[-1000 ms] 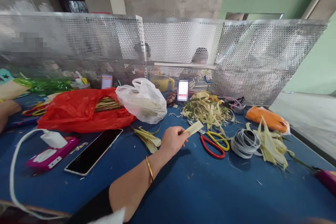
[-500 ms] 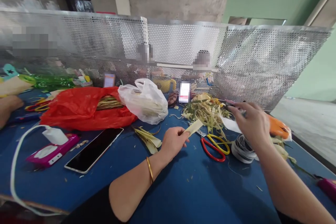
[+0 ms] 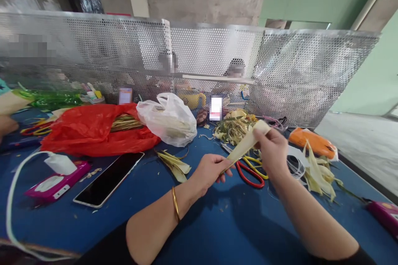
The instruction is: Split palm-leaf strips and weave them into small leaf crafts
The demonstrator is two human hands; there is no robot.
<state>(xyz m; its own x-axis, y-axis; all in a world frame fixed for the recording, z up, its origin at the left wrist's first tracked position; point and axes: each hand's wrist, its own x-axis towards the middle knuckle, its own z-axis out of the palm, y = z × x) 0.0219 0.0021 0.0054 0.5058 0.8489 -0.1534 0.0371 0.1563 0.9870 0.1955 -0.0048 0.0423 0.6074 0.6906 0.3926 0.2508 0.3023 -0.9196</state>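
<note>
One pale strip (image 3: 245,147) in a two-handed pinch across the front of the scissors (image 3: 260,183): left hand (image 3: 213,169) just left of them, right hand (image 3: 273,149) to their right, both forearms (image 3: 311,211) angled inward. Behind the scissors, a shredded heap (image 3: 234,127), partly screened by the strip; leftward, loose husks (image 3: 174,165); rightward, a coil (image 3: 299,170) and an orange packet (image 3: 312,142).

Beside one translucent white plastic bag (image 3: 172,126) lies one crumpled red plastic bag (image 3: 82,126), to its left; farther back are two small lit upright screens (image 3: 125,96) (image 3: 215,107), one on either side of it. Nearer and left lies one flat black smartphone (image 3: 108,180). Nearer and right are one left hand (image 3: 214,167), one right hand (image 3: 273,149), one flat pale-yellow strip (image 3: 244,148) and one pair of scissors with red and yellow handles (image 3: 248,176).
</note>
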